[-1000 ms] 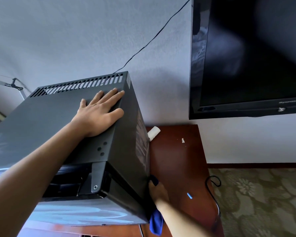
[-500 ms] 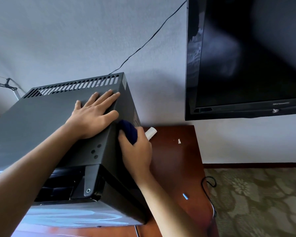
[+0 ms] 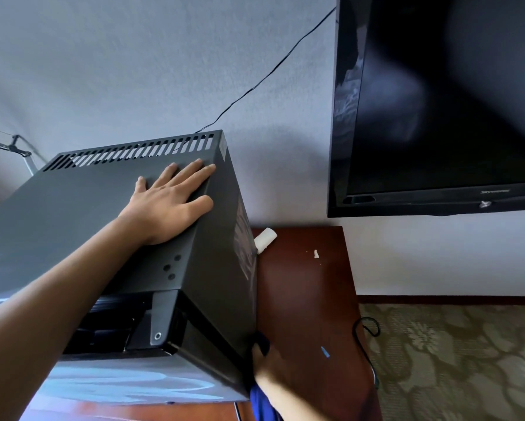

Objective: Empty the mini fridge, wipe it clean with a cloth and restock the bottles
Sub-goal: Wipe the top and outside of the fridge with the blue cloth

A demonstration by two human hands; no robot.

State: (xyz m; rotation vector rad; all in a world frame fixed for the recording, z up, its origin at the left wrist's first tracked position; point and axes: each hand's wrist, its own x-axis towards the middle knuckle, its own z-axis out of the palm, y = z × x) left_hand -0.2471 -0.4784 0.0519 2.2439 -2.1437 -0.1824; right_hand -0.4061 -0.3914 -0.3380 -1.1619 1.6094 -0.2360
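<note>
Right hand had dropped from the upper part of the fridge's right side, where it was half a second before, to the bottom front corner of that side. Left hand stayed flat on top, same spot near the right edge.

Mini fridge sat on the dark wooden cabinet, back against the wall, vent slots along the rear of the top, door end towards the camera. Left hand's fingers were straight and spread, palm down, gripping nothing, looked like bracing. Right hand pressed the blue cloth against the side wall low down; fingers were around the cloth, a dark bunch showing above the knuckles and a blue tail hanging below the wrist. Exact finger curl was hard to see.

Key relation: the side panel being wiped ran front to back, just left of the right hand, so the right hand was the nearer one and the stroke likely ran up or back along that panel. Probably exterior wiping; no bottles were in view.

A white roll lay on the cabinet near the fridge's rear corner. A wall TV hung to the right.
</note>
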